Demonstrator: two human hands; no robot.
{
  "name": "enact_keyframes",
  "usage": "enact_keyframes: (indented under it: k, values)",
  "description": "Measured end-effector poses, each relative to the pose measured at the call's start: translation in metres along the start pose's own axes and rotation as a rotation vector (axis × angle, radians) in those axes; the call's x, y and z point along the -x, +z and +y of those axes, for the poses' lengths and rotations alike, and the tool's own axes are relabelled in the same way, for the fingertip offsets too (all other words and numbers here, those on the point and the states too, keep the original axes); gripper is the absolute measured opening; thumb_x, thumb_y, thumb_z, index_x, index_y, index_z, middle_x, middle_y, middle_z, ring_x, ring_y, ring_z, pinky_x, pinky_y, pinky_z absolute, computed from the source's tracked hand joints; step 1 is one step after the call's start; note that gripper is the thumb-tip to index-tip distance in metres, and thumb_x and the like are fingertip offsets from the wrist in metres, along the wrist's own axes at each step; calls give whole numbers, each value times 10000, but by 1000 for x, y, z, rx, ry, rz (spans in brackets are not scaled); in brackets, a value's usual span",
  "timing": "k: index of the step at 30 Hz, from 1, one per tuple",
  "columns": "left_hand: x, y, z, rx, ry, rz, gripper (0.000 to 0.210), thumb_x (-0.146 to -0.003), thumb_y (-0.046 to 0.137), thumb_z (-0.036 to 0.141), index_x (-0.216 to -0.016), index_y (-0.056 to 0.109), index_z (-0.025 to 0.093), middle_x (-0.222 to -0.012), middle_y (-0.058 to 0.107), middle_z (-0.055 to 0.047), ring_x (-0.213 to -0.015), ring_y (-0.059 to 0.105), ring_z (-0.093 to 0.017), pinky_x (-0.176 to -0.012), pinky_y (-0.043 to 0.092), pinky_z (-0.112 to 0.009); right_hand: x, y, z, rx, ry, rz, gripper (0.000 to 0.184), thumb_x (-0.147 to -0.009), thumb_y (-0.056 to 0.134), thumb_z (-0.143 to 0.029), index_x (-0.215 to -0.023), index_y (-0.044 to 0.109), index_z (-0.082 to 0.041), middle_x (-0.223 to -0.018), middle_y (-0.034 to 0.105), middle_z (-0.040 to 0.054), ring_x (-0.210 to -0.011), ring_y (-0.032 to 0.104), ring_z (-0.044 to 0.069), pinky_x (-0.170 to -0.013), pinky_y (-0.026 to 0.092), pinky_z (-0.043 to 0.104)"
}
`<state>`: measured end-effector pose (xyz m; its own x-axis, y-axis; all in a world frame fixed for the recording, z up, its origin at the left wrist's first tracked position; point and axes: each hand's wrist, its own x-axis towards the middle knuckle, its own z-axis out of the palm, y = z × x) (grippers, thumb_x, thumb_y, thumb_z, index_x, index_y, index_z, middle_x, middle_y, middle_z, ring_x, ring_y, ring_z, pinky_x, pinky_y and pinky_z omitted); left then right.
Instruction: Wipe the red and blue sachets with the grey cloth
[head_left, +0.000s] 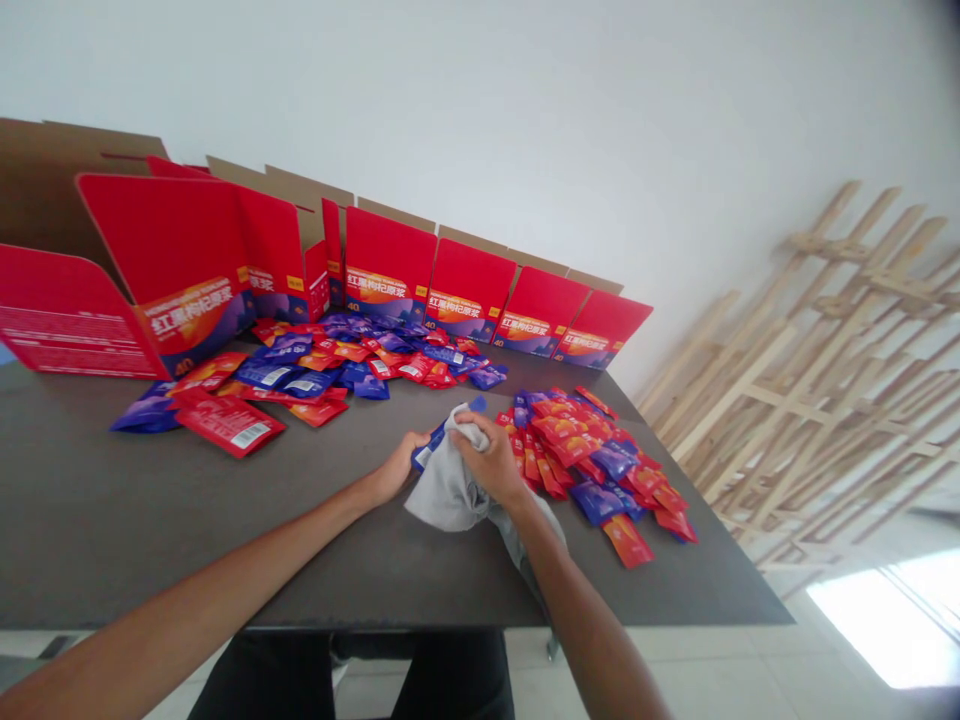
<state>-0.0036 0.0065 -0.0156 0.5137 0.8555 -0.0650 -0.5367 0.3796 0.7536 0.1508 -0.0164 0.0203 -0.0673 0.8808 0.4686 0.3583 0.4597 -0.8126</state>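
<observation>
Low over the middle of the dark table (337,560), my left hand (399,467) is closed on one end of a blue sachet (421,456). My right hand (489,452) grips a light grey cloth (448,492) and presses it against that sachet, covering much of it. Part of the cloth trails over the table under my right forearm. Just right of my right hand lies a pile of red and blue sachets (570,440). A second, looser pile of sachets (315,375) spreads out beyond my left hand.
Red cardboard boxes (469,285) with raised flaps line the table's back edge. A larger red box (60,310) stands open at the far left. Wooden pallet-like frames (810,370) lean against the white wall at right.
</observation>
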Motion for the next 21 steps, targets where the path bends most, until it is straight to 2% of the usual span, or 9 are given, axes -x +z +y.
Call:
enact_keyframes:
  k: [3, 5, 7, 12, 14, 17, 21]
  values:
    - [-2, -8, 1, -41, 10, 29, 171, -739, 579, 292, -676, 682, 171, -593, 676, -15, -689, 653, -239, -667, 480, -320, 8, 10, -4, -30, -102, -318, 175, -826, 606, -311, -922, 702, -202, -934, 718, 27, -851, 665, 177, -806, 501, 279]
    - [-3, -10, 1, -57, 16, 47, 194, -754, 568, 305, -649, 667, 174, -572, 664, -9, -659, 644, -227, -650, 477, -312, 11, 14, -6, -30, -145, -417, 163, -828, 607, -291, -923, 713, -212, -919, 722, 17, -833, 669, 169, -807, 498, 273]
    - [-3, -9, 2, -64, -1, 54, 204, -755, 560, 318, -647, 661, 177, -568, 667, -7, -667, 653, -232, -660, 486, -318, 10, 14, -6, -25, -146, -355, 159, -831, 602, -283, -922, 710, -210, -937, 721, 22, -852, 668, 171, -819, 496, 273]
    - [2, 1, 3, -45, -25, 6, 253, -735, 538, 362, -715, 682, 155, -694, 727, -52, -843, 691, -285, -770, 503, -353, -3, -1, 0, 57, 18, 126, 196, -839, 570, -321, -930, 670, -179, -917, 705, 48, -833, 648, 187, -779, 504, 282]
    - [4, 5, 4, -42, -18, -19, 276, -731, 531, 368, -750, 689, 142, -766, 745, -70, -905, 689, -294, -811, 500, -354, -7, -6, 3, 85, 59, 218, 219, -842, 562, -338, -940, 665, -170, -915, 702, 51, -827, 642, 188, -772, 501, 285]
    - [4, 5, 5, -28, -17, -15, 300, -732, 522, 373, -792, 689, 132, -836, 752, -86, -947, 682, -298, -836, 500, -360, -7, -6, 5, 111, 42, 193, 209, -834, 561, -330, -919, 671, -173, -893, 705, 45, -807, 643, 186, -754, 502, 282]
    - [-2, -1, 7, 9, 37, 77, 287, -738, 507, 367, -791, 671, 138, -838, 747, -88, -943, 674, -286, -827, 506, -355, 1, 3, 5, 105, -30, -99, 164, -807, 573, -263, -896, 695, -200, -884, 724, 23, -789, 662, 177, -753, 508, 275]
